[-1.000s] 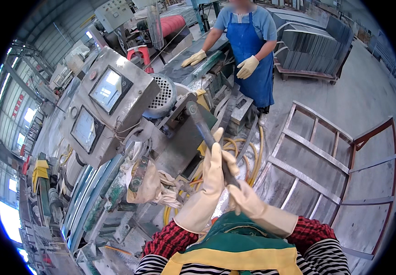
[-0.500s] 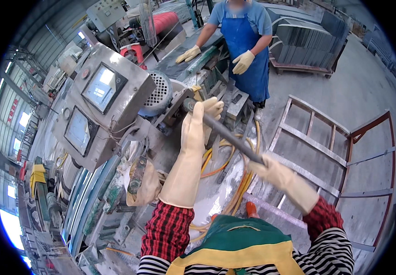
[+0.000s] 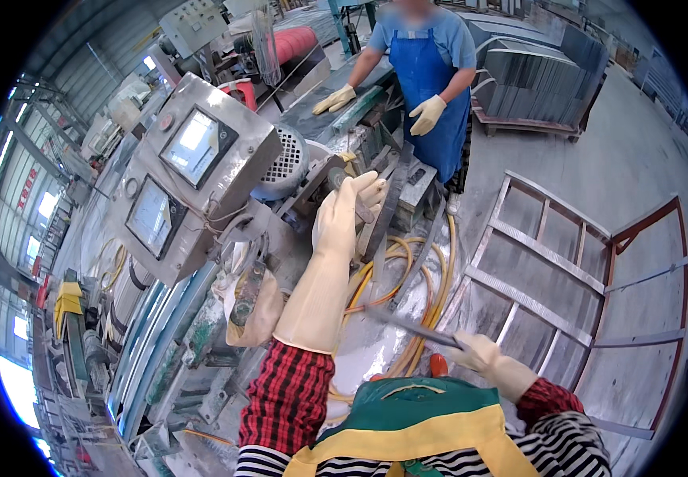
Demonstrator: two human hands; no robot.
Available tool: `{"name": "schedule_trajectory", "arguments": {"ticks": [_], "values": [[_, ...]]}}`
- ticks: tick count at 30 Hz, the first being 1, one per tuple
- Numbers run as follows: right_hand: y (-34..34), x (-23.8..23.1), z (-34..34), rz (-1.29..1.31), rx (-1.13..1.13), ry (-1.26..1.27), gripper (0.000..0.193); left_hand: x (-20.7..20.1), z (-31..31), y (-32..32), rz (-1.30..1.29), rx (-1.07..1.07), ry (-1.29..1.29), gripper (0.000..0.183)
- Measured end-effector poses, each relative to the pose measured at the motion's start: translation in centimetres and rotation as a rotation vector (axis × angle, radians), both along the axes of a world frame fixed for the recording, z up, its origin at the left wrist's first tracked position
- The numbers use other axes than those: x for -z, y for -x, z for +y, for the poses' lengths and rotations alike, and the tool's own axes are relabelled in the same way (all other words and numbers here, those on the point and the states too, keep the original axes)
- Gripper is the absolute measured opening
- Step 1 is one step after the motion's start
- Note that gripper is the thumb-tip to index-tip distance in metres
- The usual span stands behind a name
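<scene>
My right hand (image 3: 487, 362), in a cream rubber glove, is closed round the near end of a dark metal bar (image 3: 423, 330). The bar points left, its far end blurred above the wet floor, apart from my left hand. In a matching glove, my left hand (image 3: 348, 211) reaches to the machine's end, fingers curled round a part mostly hidden by them. A short brownish metal end (image 3: 365, 213) shows beside those fingers. Behind the hand are a round metal piece (image 3: 336, 176) and a motor with a perforated cover (image 3: 284, 157).
A steel control box (image 3: 193, 167) with two screens stands left of my left arm. Yellow hoses (image 3: 439, 294) loop over the floor. At right lies a metal frame (image 3: 543, 254). A co-worker in a blue apron (image 3: 431, 87) stands across the machine, near stacked slabs (image 3: 539, 83).
My right hand has drawn down and toward me, and the bar's far end has come away from my left hand and swung low. My left hand stays at the machine.
</scene>
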State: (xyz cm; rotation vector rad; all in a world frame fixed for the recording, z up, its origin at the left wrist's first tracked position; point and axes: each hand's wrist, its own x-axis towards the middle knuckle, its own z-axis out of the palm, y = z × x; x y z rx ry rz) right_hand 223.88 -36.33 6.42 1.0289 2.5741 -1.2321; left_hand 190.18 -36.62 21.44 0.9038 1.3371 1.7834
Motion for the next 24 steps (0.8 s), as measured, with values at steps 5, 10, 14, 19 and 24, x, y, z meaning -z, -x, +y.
{"name": "schedule_trajectory", "arguments": {"ticks": [5,10,14,19,24], "values": [[-6.9,-2.6,1.9,0.041,0.354,0.018,0.039,-0.7,0.5,-1.6,-0.008,-0.040,-0.037,0.057],[-4.1,-4.2,2.5,0.185,0.508,0.202,0.037,-0.9,0.4,-1.2,0.023,-0.021,0.017,0.059],[-0.2,-7.9,1.8,0.264,0.418,0.339,0.041,-1.2,0.4,-0.8,0.034,0.002,0.061,0.060],[2.0,-9.7,3.4,0.349,0.360,0.405,0.042,-1.2,0.2,-1.1,0.054,0.003,0.050,0.062],[3.0,-8.2,4.5,0.341,0.312,0.353,0.043,-1.2,0.2,-1.3,0.060,-0.014,0.073,0.061]]}}
